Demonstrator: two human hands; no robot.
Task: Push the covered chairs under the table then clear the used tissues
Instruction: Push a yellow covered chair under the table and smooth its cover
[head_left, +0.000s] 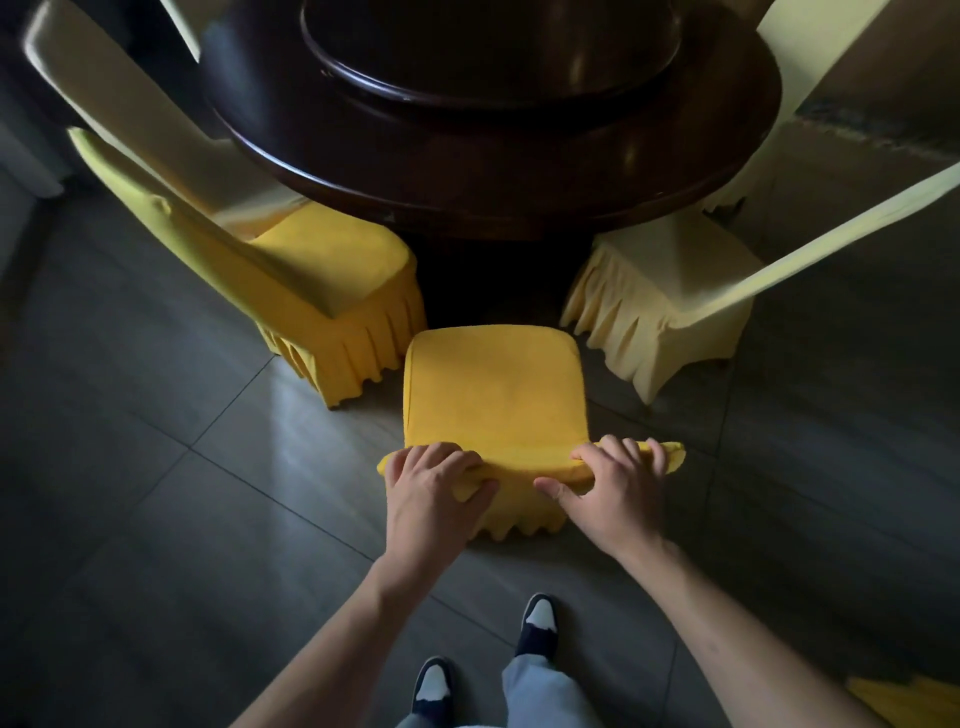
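A chair in a yellow cover (493, 389) stands right in front of me, its seat pointing at the dark round table (498, 171). The seat's front edge lies short of the table rim. My left hand (434, 491) grips the left end of the chair's backrest top, fingers over it and thumb behind. My right hand (613, 486) grips the right end the same way. No tissues show in this view.
Another yellow covered chair (322, 275) sits at the left with its seat partly under the table. A pale yellow covered chair (670, 291) stands at the right. A raised turntable (488, 47) tops the table. Grey floor tiles (156, 467) and my shoes (537, 623) are below.
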